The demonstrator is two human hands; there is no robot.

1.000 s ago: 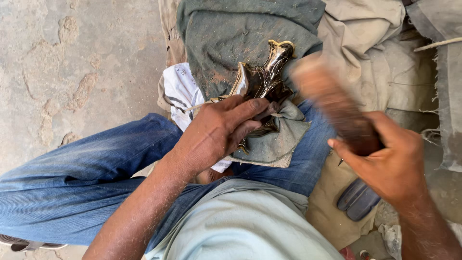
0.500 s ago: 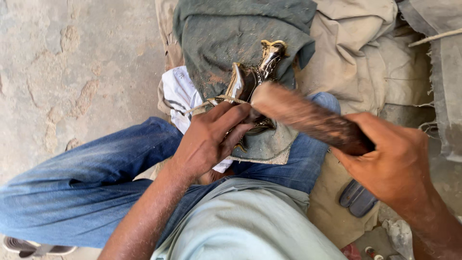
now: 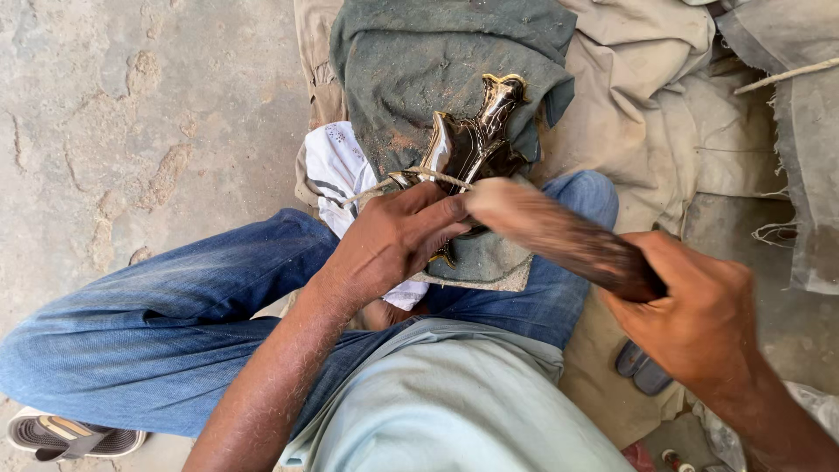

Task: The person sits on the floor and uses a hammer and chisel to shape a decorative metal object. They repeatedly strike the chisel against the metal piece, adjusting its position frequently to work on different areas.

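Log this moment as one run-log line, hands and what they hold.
left hand: pressing shiny metal piece on lap | right hand: gripping wooden tool, tip blurred | under piece: green cloth

Your right hand [image 3: 699, 315] swings the wooden stick [image 3: 559, 236] down from the raised position, so its blurred tip now meets the brass piece [image 3: 476, 144] beside your left hand [image 3: 398, 240].

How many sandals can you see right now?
2: one striped sandal at bottom left by the knee, one dark sandal under the right hand. Cloth may hide more.
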